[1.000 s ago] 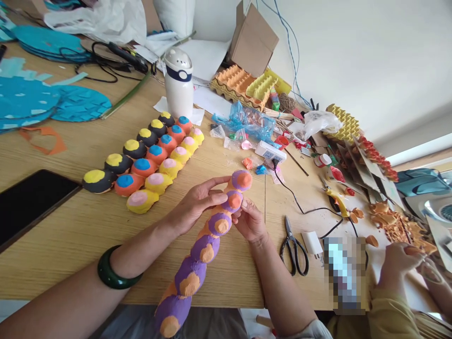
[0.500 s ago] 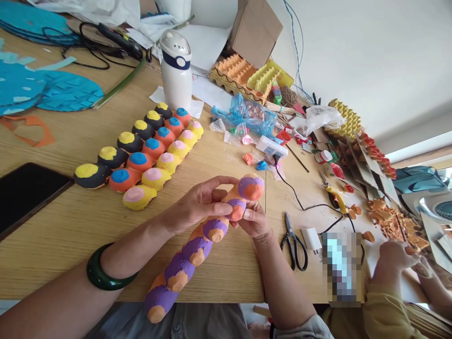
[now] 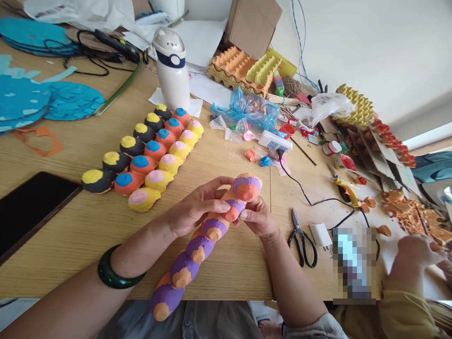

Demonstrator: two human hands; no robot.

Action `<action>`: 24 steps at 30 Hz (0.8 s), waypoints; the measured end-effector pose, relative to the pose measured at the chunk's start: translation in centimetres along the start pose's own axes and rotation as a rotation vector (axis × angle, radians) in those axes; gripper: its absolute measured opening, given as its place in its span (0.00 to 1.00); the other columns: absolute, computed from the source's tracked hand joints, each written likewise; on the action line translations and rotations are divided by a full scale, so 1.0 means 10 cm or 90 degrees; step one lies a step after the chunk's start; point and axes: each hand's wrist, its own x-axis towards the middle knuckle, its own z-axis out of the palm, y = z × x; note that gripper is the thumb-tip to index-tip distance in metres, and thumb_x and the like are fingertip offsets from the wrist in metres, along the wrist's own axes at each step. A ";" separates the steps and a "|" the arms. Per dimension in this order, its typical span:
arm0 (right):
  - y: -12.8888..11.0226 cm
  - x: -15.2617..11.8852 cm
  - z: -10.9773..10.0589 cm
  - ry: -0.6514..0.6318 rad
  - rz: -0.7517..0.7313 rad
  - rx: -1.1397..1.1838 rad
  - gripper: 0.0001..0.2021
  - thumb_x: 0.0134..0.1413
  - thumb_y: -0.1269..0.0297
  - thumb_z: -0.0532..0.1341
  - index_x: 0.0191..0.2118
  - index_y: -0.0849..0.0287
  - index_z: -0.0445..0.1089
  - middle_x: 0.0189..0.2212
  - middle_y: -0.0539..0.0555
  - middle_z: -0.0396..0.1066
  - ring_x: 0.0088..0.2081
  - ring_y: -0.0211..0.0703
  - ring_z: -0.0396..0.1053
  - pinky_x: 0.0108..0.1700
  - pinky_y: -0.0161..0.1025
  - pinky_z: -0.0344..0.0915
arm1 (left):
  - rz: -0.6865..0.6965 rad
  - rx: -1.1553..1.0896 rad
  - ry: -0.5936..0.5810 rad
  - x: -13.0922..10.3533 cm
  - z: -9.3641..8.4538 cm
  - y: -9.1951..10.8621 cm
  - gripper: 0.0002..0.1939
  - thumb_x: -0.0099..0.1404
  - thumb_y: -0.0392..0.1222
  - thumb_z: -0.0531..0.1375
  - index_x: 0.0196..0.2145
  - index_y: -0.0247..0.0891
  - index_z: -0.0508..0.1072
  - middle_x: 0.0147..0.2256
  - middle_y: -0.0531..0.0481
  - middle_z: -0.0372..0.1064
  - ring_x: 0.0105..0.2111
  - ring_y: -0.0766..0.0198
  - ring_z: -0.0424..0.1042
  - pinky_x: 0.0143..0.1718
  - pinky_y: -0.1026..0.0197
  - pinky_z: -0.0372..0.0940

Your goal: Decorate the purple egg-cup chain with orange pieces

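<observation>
The bumpy strip (purple-orange) slants lengthwise, far end rightward.

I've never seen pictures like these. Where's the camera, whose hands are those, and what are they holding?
There's no machine here: a camera worn on a person's head looks forward and down at their bare hands. The left hand and right hand together hold a bumpy purple-and-orange strip. On the table, to the left, lie three bumpy rows and a phone; to the right, scissors. A white bottle stands behind. At far right is another person's hand.
</observation>
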 end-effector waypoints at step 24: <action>0.01 0.02 0.01 -0.005 0.026 -0.020 0.17 0.40 0.53 0.80 0.27 0.59 0.78 0.24 0.49 0.76 0.23 0.34 0.68 0.26 0.33 0.67 | -0.021 0.033 0.041 0.01 0.05 0.03 0.16 0.59 0.45 0.64 0.46 0.44 0.78 0.38 0.47 0.77 0.32 0.57 0.74 0.35 0.55 0.70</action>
